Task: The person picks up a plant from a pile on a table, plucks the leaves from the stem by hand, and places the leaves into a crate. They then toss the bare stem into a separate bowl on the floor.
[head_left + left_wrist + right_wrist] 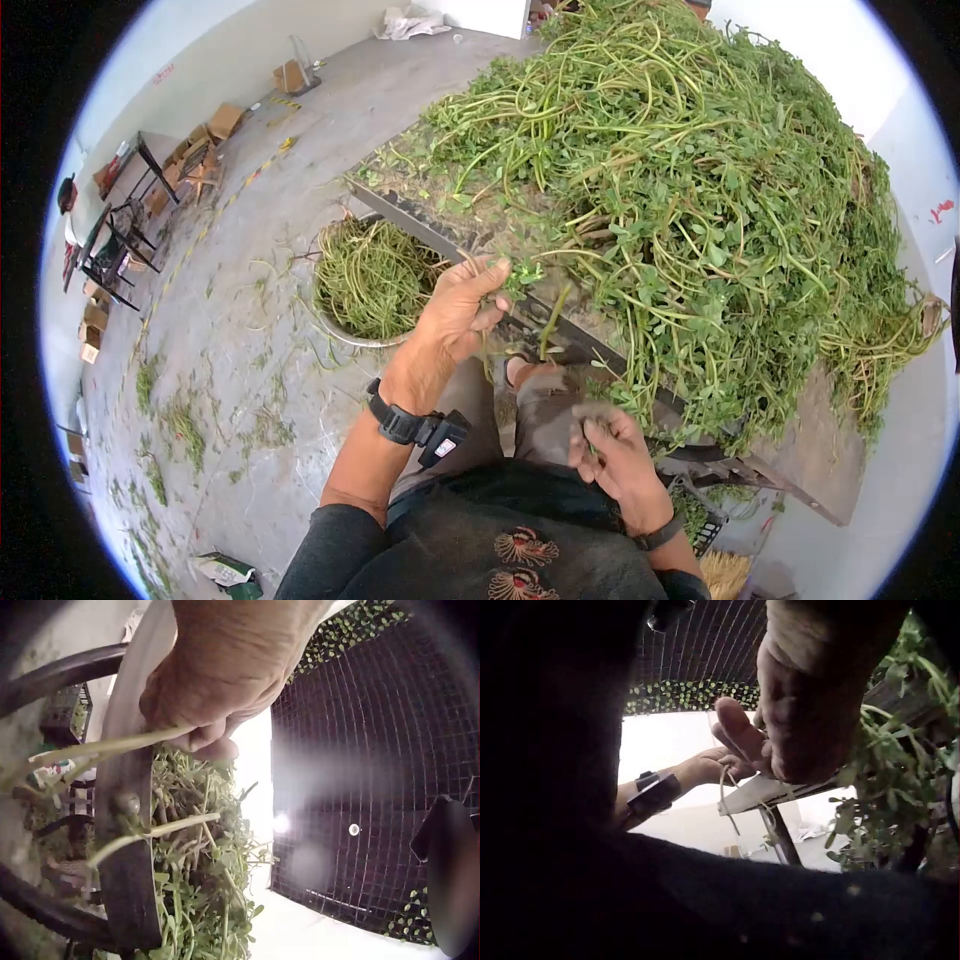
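My left hand [465,305] pinches thin green plant stems near the table edge, with a small leafy tip [525,272] at its fingertips. In the left wrist view a pale stem [112,744] sticks out from under the fingers. A loose stem piece [554,320], blurred, is apart from both hands in front of the table edge. Over my lap is my right hand [615,455], fingers loosely bent and no stem visible in them. A big heap of leafy green plants [700,200] covers the table [440,205].
Left below the table edge stands a round basin [350,340] full of long stems [375,280]. Plant scraps [185,430] litter the floor at left. A black crate [710,532] is under the table at right. Cardboard boxes [225,122] and a chair [130,225] are along the wall.
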{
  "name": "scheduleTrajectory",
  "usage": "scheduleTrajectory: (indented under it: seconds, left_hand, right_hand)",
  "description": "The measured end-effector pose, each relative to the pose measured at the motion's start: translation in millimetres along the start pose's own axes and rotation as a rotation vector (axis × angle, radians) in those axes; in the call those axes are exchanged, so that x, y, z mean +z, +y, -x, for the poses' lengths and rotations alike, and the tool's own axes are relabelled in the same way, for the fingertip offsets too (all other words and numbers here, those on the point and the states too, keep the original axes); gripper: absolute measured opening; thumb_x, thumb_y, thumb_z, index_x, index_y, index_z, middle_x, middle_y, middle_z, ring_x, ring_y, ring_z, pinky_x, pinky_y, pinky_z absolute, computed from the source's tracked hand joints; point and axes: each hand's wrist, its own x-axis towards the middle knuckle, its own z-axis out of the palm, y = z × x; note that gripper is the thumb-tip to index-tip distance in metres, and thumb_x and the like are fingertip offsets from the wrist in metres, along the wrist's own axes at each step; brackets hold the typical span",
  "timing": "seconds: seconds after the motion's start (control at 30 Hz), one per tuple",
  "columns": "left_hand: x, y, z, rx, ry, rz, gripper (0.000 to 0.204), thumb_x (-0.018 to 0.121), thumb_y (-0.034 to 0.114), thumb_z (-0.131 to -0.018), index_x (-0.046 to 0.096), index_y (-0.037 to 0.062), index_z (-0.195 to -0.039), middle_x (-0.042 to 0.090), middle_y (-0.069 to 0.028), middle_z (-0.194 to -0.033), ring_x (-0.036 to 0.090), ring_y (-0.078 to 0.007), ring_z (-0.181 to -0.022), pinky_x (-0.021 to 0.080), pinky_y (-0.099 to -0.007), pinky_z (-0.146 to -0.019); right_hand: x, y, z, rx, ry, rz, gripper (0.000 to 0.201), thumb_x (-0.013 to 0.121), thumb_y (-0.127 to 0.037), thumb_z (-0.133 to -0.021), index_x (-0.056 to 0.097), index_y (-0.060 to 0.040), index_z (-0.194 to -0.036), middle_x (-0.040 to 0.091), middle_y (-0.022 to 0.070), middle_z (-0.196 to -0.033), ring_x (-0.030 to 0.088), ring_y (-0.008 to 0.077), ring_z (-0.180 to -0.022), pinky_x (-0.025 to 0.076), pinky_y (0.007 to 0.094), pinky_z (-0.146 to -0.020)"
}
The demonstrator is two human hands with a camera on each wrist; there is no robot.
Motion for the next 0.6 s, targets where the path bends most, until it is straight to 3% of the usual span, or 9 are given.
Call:
scheduleTrajectory:
  seconds: [0.1, 0.2, 0.23, 0.27, 0.33, 0.37, 0.47, 0.53, 0.6]
  left_hand:
    - [13, -14, 19, -0.016, -0.005, -0.173, 0.014, 0.062, 0.01, -0.085, 0.056, 0.0036, -0.095, 0.058, -0.0023, -0.074, 0.055, -0.0103, -0.052, 0.045, -0.0211, -0.047]
    - [20, -44, 36, -0.01, -0.065, -0.215, 0.017, 0.061, 0.012, -0.085, 0.057, 0.0009, -0.097, 0.063, -0.0048, -0.078, 0.058, -0.0081, -0.058, 0.038, -0.0175, -0.041]
    - [21, -47, 44, 0.018, -0.096, -0.427, 0.018, 0.06, 0.01, -0.085, 0.059, -0.0017, -0.099, 0.062, -0.0065, -0.082, 0.06, -0.0105, -0.063, 0.045, -0.0204, -0.051]
    - [20, -52, 49, 0.0, -0.094, -0.427, 0.018, 0.06, 0.01, -0.085, 0.059, -0.0017, -0.099, 0.062, -0.0065, -0.082, 0.06, -0.0105, -0.063, 0.045, -0.0204, -0.051]
    - [17, -62, 57, 0.358, -0.257, -0.859, 0.021, 0.058, 0.006, -0.086, 0.06, -0.004, -0.104, 0.062, -0.008, -0.088, 0.06, -0.0117, -0.067, 0.047, -0.0225, -0.06]
    - [17, -54, 60, 0.113, -0.255, -0.767, 0.025, 0.058, 0.006, -0.085, 0.059, -0.0055, -0.108, 0.061, -0.0088, -0.091, 0.059, -0.0103, -0.067, 0.047, -0.0226, -0.062]
    - [2, -45, 56, 0.082, -0.294, -0.604, 0.027, 0.059, 0.008, -0.085, 0.059, -0.0054, -0.109, 0.061, -0.0078, -0.091, 0.059, -0.0091, -0.067, 0.047, -0.0221, -0.061]
    - [6, -36, 57, 0.064, -0.255, -0.702, 0.025, 0.06, 0.009, -0.085, 0.06, -0.0052, -0.107, 0.061, -0.0071, -0.087, 0.057, -0.0089, -0.066, 0.046, -0.0224, -0.061]
    - [13, -39, 53, 0.001, -0.145, -0.668, 0.022, 0.061, 0.013, -0.085, 0.063, -0.0064, -0.096, 0.057, -0.0007, -0.067, 0.051, -0.0055, -0.057, 0.042, -0.0206, -0.053]
  right_hand:
    - [26, -11, -25, -0.042, -0.015, -0.054, 0.026, 0.052, -0.01, -0.09, 0.05, 0.0038, -0.111, 0.058, 0.011, -0.087, 0.06, 0.017, -0.064, 0.042, 0.0228, -0.042]
    - [49, -12, -46, -0.188, 0.144, -0.08, 0.028, 0.054, -0.015, -0.09, 0.05, 0.0018, -0.112, 0.058, 0.0095, -0.088, 0.058, 0.0145, -0.064, 0.043, 0.0225, -0.045]
    - [49, -8, -52, -0.229, 0.107, -0.118, 0.028, 0.055, -0.017, -0.09, 0.051, 0.0004, -0.111, 0.059, 0.008, -0.088, 0.056, 0.0134, -0.064, 0.043, 0.0225, -0.047]
    - [46, -2, -55, -0.267, 0.073, -0.158, 0.028, 0.056, -0.019, -0.089, 0.052, -0.0011, -0.11, 0.059, 0.0066, -0.087, 0.055, 0.0123, -0.064, 0.043, 0.0224, -0.049]
    - [31, 9, -56, -0.228, 0.131, 0.023, 0.026, 0.057, -0.022, -0.089, 0.053, -0.0033, -0.106, 0.06, 0.0036, -0.084, 0.056, 0.0112, -0.064, 0.043, 0.0229, -0.05]
    - [28, 10, -54, -0.216, 0.11, 0.001, 0.024, 0.056, -0.021, -0.089, 0.054, -0.0034, -0.105, 0.06, 0.0032, -0.083, 0.056, 0.0109, -0.064, 0.042, 0.0228, -0.049]
    - [29, 9, -49, -0.183, 0.171, -0.031, 0.019, 0.054, -0.018, -0.09, 0.055, -0.0033, -0.102, 0.061, 0.0028, -0.083, 0.055, 0.0094, -0.063, 0.039, 0.0218, -0.047]
    - [26, 5, -47, -0.142, 0.192, -0.094, 0.016, 0.053, -0.016, -0.091, 0.055, -0.0033, -0.1, 0.061, 0.0024, -0.082, 0.055, 0.0081, -0.063, 0.038, 0.0208, -0.046]
    - [25, 3, -44, -0.126, 0.129, -0.07, 0.015, 0.052, -0.015, -0.091, 0.056, -0.0029, -0.098, 0.061, 0.003, -0.08, 0.055, 0.0074, -0.06, 0.037, 0.0193, -0.044]
